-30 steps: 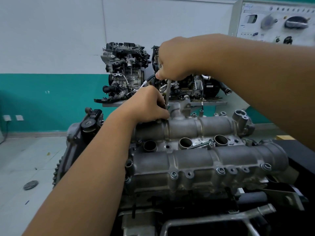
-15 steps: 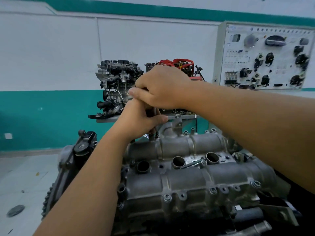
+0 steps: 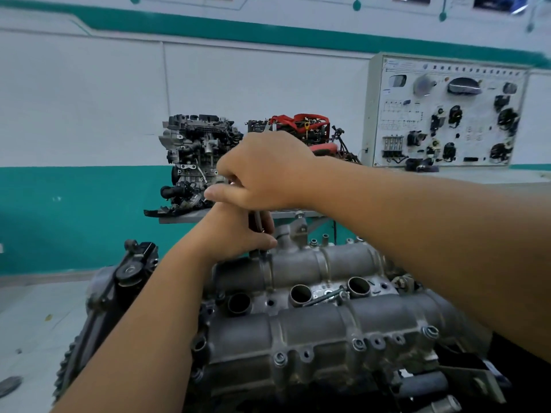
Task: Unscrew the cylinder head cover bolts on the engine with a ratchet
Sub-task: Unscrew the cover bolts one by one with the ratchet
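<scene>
We see the engine filling the lower half of the view, standing close under us so that its top face, the grey cover, lies within easy reach of both arms. The cover runs left to right as 2 rounded ridges with 3 open round wells between them. Bolts sit along its near edge, still seated in their bosses, and we judge that most of the task is left. 1 loose long bolt lies flat in the valley between the ridges, probably parked there so it cannot roll off.

The work is at the far left corner of the cover. The right hand sits on top, its grip curled tight round the upper end of the ratchet, placed high, we judge, to swing the tool. The left hand lies directly beneath and touching it, its grip wrapped round the upright shaft just above the cover, apparently to hold the tool square on the bolt. The bolt under the tool is hidden by the left hand.
</scene>
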`<state>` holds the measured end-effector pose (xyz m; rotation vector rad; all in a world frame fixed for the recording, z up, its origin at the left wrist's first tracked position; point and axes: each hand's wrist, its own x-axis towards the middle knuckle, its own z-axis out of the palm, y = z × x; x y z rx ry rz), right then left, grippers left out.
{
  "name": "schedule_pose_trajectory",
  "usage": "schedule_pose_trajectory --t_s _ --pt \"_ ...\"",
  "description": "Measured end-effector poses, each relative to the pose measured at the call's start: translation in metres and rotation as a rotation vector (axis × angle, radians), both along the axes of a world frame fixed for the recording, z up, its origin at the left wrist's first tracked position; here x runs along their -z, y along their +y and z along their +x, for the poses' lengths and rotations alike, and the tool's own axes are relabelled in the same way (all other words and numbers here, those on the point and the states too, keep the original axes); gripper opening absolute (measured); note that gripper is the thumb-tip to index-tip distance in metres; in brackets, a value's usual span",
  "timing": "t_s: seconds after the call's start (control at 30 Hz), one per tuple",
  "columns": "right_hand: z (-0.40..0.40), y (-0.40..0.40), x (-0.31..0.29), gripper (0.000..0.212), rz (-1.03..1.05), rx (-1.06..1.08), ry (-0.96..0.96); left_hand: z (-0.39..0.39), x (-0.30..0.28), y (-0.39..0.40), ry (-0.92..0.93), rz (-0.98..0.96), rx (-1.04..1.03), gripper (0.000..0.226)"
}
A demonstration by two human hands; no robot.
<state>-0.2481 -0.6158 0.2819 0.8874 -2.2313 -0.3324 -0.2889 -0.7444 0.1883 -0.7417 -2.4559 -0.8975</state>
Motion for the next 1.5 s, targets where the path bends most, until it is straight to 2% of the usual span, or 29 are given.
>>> schedule_pose_trajectory --t_s 0.07,0.2,0.4,0.5,0.6,0.73,0.8,0.87,0.9,0.97,1.0,1.13,1.23,1.4,1.5 --pt "-0.003 0.008 0.001 0.05 -0.008 -0.059 -0.008 0.0 -0.001 0.001 0.02 0.003 -0.001 0.027" --pt "-0.007 0.011 -0.004 0.047 -0.132 0.124 -0.165 0.0 -0.003 0.002 0.033 0.005 0.012 0.025" --pt "0.004 -0.023 -0.008 0.039 0.088 0.293 -0.139 0.002 -0.002 0.002 0.031 0.041 0.013 0.025" --pt "-0.001 -0.016 -0.006 0.029 -0.134 0.228 -0.139 0.001 -0.004 -0.001 -0.03 -0.049 -0.027 0.027" --pt "-0.002 0.003 -0.018 0.029 -0.361 0.137 -0.116 -0.001 -0.005 -0.002 -0.177 -0.162 -0.03 0.044" --pt "-0.009 0.033 -0.036 0.024 -0.64 0.099 -0.145 0.0 -0.004 -0.001 -0.21 -0.206 -0.056 0.049" --pt "-0.013 0.046 -0.032 0.028 -0.723 0.132 -0.182 0.007 -0.007 0.001 -0.247 -0.201 -0.072 0.05" --pt "-0.014 0.058 -0.023 0.032 -0.8 0.148 -0.219 0.018 -0.01 0.003 -0.203 -0.232 -0.159 0.056" --pt "-0.014 0.063 -0.018 0.03 -0.849 0.142 -0.239 0.026 -0.011 0.004 -0.096 -0.292 -0.248 0.056" --pt "-0.013 0.071 -0.01 0.025 -0.972 0.122 -0.289 0.042 -0.012 0.008 0.163 -0.397 -0.351 0.045" --pt "-0.012 0.074 -0.005 0.024 -1.042 0.112 -0.316 0.051 -0.01 0.01 0.199 -0.409 -0.316 0.038" --pt "-0.008 0.074 0.007 0.016 -1.373 0.064 -0.472 0.078 0.007 0.019 -0.046 -0.522 -0.116 0.018" --pt "0.001 0.075 0.012 0.017 -1.552 0.006 -0.66 0.084 0.014 0.024 -0.099 -0.577 -0.095 0.017" --pt "0.013 0.083 0.019 0.023 -1.656 -0.05 -0.781 0.088 0.012 0.034 -0.106 -0.594 -0.137 0.008" --pt "0.02 0.092 0.019 0.027 -1.679 -0.077 -0.822 0.096 0.015 0.035 -0.136 -0.625 -0.15 0.015"
